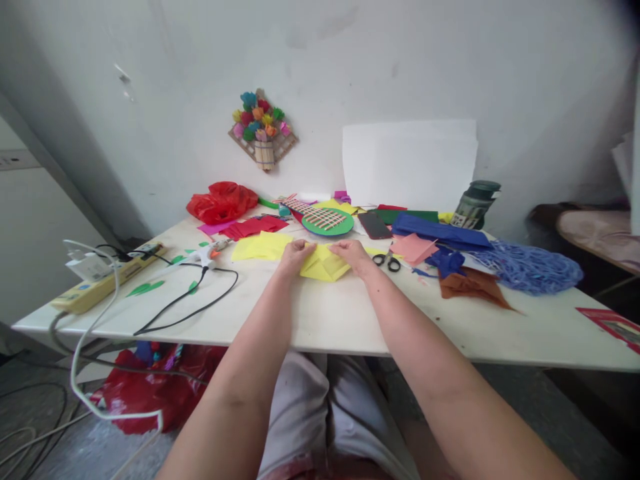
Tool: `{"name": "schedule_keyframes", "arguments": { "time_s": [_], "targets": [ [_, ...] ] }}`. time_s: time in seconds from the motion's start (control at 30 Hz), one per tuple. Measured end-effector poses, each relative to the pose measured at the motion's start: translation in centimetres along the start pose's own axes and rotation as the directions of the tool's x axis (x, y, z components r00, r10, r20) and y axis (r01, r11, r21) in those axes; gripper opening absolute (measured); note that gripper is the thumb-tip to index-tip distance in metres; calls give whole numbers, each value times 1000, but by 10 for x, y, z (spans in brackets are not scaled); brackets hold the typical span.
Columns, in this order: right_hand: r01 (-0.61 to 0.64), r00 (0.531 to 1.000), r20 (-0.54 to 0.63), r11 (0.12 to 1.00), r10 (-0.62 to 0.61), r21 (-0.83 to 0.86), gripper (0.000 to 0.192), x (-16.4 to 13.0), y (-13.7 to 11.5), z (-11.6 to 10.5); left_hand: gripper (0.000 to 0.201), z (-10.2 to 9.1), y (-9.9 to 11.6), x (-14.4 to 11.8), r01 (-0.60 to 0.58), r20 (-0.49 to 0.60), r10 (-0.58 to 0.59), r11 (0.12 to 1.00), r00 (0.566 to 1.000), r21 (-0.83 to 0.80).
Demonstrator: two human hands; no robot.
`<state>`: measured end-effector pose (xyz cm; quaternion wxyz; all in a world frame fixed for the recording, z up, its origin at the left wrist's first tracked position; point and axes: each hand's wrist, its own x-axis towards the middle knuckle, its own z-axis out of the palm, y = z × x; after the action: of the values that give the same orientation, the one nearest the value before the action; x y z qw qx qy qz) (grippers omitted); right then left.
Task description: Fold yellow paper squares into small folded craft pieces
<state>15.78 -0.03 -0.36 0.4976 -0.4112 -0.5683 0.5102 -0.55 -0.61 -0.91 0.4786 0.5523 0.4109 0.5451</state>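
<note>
A piece of yellow crepe paper [325, 265] is stretched between my two hands, just above the table's middle. My left hand [296, 256] pinches its left edge, and my right hand [351, 255] pinches the upper right edge. To the left of my left hand lies more yellow paper [263, 247]. A pair of black-handled scissors [387, 261] rests close to the right of my right hand. Behind the paper stands a green, round-ended craft piece [329, 221] with woven sticks along it.
On the left are a hot glue gun [204, 257] with a black cable and a power strip [107, 277]. A phone [375, 225], blue paper [440, 231], brown paper [473, 288], blue stringy material [533, 267] and a dark bottle [475, 205] lie or stand at the right.
</note>
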Motion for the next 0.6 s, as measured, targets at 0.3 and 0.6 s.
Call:
{"name": "schedule_keyframes", "arguments": {
  "time_s": [0.3, 0.6],
  "targets": [
    [45, 997, 72, 998, -41, -54, 23, -3, -2, -4, 29, -6, 4, -4, 1, 134, -20, 990, 991, 140],
    [91, 995, -52, 990, -86, 104, 36, 2, -1, -7, 30, -5, -3, 2, -28, 23, 27, 999, 999, 35]
  ]
}}
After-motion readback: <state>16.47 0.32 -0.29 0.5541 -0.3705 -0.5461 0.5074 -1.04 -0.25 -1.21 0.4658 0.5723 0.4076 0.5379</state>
